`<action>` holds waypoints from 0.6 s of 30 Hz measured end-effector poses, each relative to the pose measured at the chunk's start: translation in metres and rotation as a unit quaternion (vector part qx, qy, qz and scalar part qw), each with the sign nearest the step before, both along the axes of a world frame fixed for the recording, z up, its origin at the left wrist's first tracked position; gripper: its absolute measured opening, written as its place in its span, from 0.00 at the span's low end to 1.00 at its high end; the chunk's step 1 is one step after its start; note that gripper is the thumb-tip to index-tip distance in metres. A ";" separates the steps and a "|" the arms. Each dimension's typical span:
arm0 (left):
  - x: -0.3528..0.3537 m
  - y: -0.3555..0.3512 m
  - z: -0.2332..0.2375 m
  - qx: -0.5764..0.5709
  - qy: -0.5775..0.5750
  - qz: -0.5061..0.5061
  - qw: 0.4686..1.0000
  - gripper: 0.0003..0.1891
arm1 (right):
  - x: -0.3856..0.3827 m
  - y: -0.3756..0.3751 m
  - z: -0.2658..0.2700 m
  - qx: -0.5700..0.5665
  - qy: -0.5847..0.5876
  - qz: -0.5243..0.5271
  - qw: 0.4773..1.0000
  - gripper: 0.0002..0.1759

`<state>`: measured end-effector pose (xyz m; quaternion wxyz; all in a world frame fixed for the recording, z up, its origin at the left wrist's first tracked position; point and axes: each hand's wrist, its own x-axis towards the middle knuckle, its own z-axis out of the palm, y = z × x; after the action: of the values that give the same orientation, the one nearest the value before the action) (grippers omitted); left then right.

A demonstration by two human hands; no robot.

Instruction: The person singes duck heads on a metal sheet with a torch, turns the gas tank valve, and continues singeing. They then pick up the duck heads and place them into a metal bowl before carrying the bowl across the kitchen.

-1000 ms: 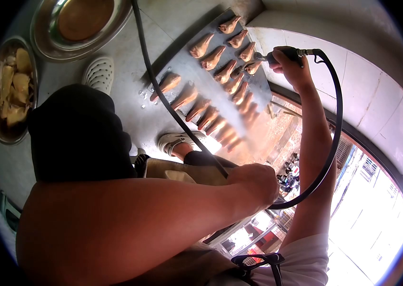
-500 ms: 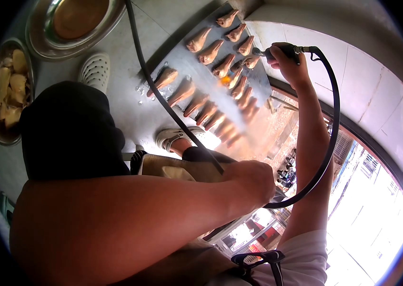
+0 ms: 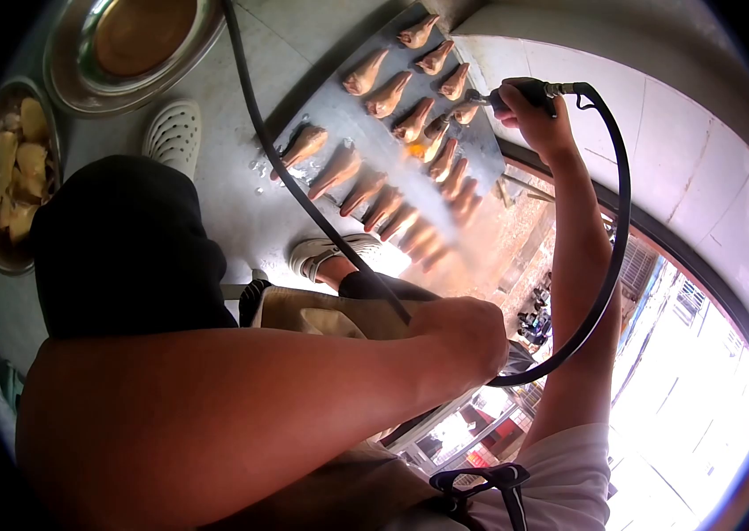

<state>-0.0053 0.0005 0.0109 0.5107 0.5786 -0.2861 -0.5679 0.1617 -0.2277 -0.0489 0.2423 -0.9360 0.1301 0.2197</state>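
My right hand [image 3: 529, 113] is wrapped around the dark handle of a gas torch [image 3: 481, 97]. Its nozzle points over a metal tray [image 3: 352, 111], with an orange glow [image 3: 416, 151] near its tip. Tapered pieces of skin-on meat [image 3: 388, 94] lie in rows on the tray, and the lower ones look blurred past the glow. A black hose [image 3: 624, 208] runs from the torch handle in a loop down to my left hand [image 3: 463, 336]. That hand is closed around the hose, its fingers mostly hidden from this side.
At the left stands a metal bowl [image 3: 57, 133] of yellowish pieces [image 3: 31, 159]. A wide metal basin [image 3: 69, 99] is at the upper left. My shoes [image 3: 173, 133] rest on the pale floor beside the tray. A tiled wall [image 3: 622, 115] and a bright window opening [image 3: 684, 380] are at the right.
The view has shifted very slightly. The torch and its glow stay over the same part of the tray, and both hands keep their hold.
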 end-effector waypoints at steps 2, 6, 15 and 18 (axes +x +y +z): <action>-0.003 -0.001 0.000 0.010 0.003 0.007 1.000 0.22 | 0.003 -0.002 0.000 -0.009 0.008 -0.001 1.000 0.17; -0.001 0.000 0.000 0.011 0.017 0.011 1.000 0.22 | 0.006 -0.005 -0.002 -0.018 0.015 -0.010 1.000 0.18; -0.004 -0.002 -0.002 0.022 0.033 0.016 0.999 0.22 | 0.004 -0.007 -0.004 -0.009 0.012 -0.014 1.000 0.17; -0.005 -0.002 -0.002 0.023 0.026 0.018 0.999 0.22 | 0.000 -0.014 -0.009 -0.016 -0.031 -0.007 0.999 0.17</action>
<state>-0.0101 -0.0019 0.0091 0.5145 0.5804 -0.2492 -0.5799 0.1615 -0.2417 -0.0574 0.2322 -0.9452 0.1327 0.1872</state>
